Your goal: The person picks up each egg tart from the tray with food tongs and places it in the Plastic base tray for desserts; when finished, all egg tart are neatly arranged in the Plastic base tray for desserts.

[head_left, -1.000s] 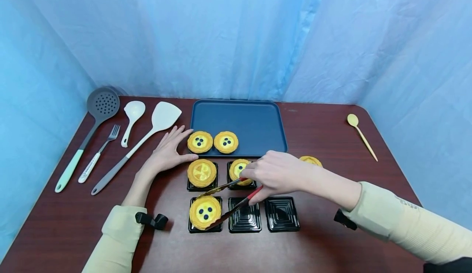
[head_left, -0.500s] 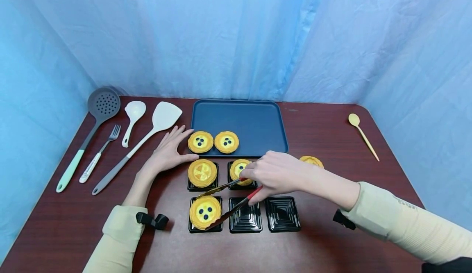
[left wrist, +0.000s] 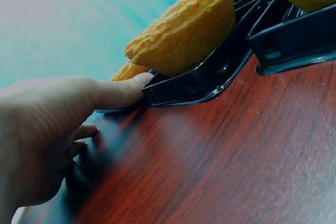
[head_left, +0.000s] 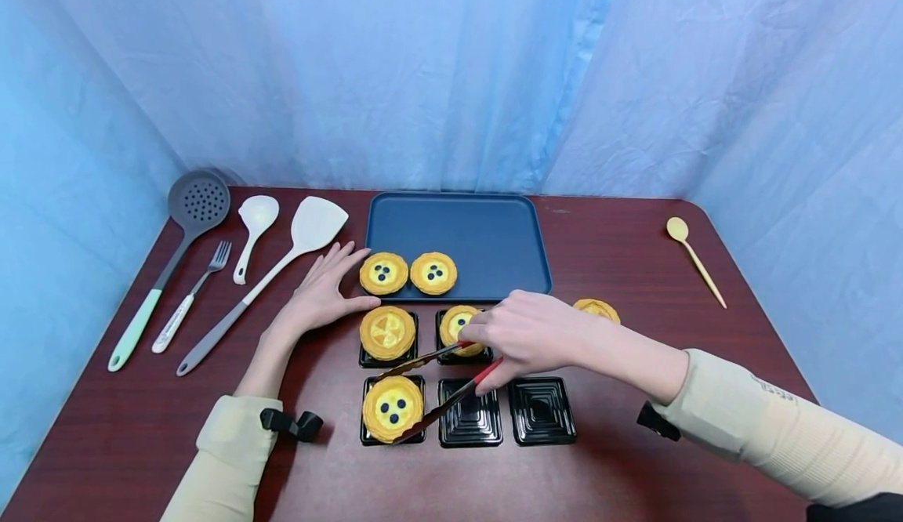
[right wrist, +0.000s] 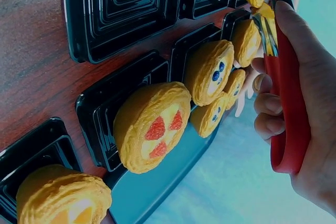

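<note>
While the head view has the right hand (head_left: 522,330) gripping the red-handled tongs (head_left: 440,411), their arms straddle a golden tart (head_left: 393,412), crimp-edged with three dark berries, in the front-left black container (head_left: 419,385); the left hand (head_left: 320,291) lies with fingers spread. In the left wrist view its thumb reaches a neighbouring container's corner (left wrist: 189,85). The right wrist view reveals a red-topped tart (right wrist: 152,129), hidden from the head camera. Hands, tongs and berry tart match half a second ago.
</note>
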Available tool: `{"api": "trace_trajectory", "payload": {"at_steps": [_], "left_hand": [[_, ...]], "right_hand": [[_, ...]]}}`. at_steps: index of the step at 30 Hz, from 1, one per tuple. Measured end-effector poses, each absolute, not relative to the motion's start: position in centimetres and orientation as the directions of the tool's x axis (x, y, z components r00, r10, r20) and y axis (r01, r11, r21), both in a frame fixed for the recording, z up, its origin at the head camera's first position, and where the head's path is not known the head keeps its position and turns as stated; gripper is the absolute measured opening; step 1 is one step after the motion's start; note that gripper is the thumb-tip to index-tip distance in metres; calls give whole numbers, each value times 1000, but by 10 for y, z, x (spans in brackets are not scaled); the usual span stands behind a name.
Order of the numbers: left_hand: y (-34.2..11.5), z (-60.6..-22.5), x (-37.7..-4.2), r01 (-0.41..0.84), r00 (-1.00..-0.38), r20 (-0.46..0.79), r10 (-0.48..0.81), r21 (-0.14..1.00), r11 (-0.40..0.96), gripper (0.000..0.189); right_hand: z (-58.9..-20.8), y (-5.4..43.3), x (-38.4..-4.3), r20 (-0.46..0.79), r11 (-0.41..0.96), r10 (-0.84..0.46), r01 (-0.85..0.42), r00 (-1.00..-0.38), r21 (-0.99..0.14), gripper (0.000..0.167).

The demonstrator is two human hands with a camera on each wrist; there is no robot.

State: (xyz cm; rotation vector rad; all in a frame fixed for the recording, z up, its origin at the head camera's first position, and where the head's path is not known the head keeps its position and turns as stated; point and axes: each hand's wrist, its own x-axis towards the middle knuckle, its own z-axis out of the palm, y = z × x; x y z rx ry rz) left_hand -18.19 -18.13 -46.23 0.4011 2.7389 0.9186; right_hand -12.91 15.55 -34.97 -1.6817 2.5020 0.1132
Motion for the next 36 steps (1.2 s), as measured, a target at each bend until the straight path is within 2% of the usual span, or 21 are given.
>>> {"api": "trace_trajectory", "payload": {"at_steps": [6,12,22,27,31,36], "left_hand": [[-183,-463,-181,190,-938,-116,326,616,765,93],[-182,-464,-181,187,-939,-113,324,624,759,93],[-183,-466,-182,189,-938,-111,328,628,755,93],[-183,-466,-181,189,-938,-114,329,628,755,93],[-183,-466,-181,189,-937,-114,330,628,755,93],[-182,-466,-180,194,-936,-109,334,630,752,92]], "right_hand": [[-345,157,-129,-139,403,-908,-915,-395,-33,60],[-331,166,-138,-108,458,-887,-886,-449,-81,64],[-313,193,-187,-102,661,-749,-748,-654,-59,68],[-319,200,-212,-153,732,-679,-678,-718,-67,68],[-326,201,-223,-186,760,-645,-647,-741,-60,65],[-335,200,-231,-234,767,-630,-641,-741,-38,68]]}}
